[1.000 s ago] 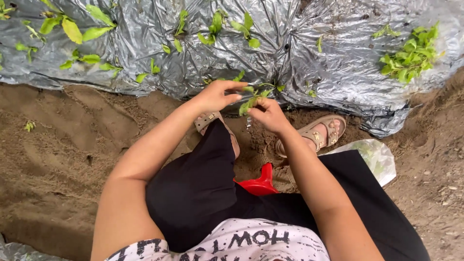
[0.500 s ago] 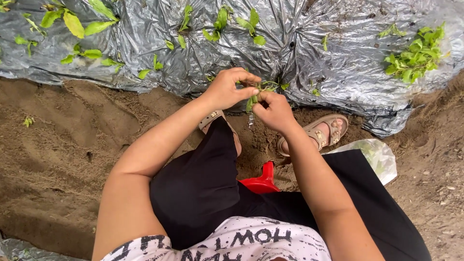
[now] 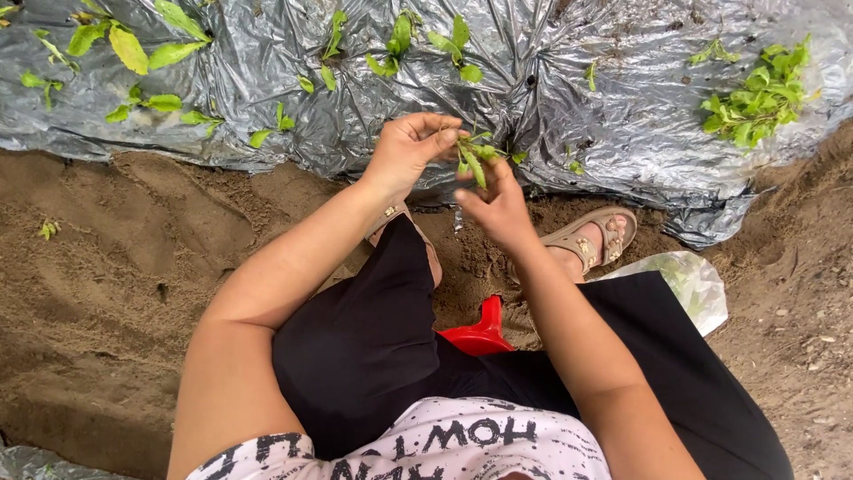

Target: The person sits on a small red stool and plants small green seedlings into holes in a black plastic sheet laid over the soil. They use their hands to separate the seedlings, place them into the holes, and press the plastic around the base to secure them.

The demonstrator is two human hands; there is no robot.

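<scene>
Outdoors on bare brown soil (image 3: 107, 293), we're looking straight down at our own lap, and across the top of the view runs a crinkled silver plastic sheet (image 3: 267, 98), from nine o'clock all the way to three. Small green plants poke through it: a leafy one (image 3: 133, 49) up at eleven o'clock, a pair (image 3: 426, 40) at twelve, and a bushy clump (image 3: 760, 93) at two o'clock.

Now the hands, just above centre. Our left hand (image 3: 410, 151) is curled, fingertips pinched on a seedling (image 3: 471, 158), and our right hand (image 3: 498, 209) sits right beside it at about five o'clock of the left, fingers closed on the same little plant from below. So the seedling is held between both hands, in the air over the near edge of the sheet. Its long axis runs slantwise, from roughly ten o'clock down toward four, with narrow leaves drooping toward us and a few spreading off toward three o'clock. We can't make out its roots.

Below the hands, a tan sandal (image 3: 591, 240) rests on the soil at four o'clock, a clear bag (image 3: 697, 289) lies just beyond it, and a red stool (image 3: 480, 333) shows between our knees.
</scene>
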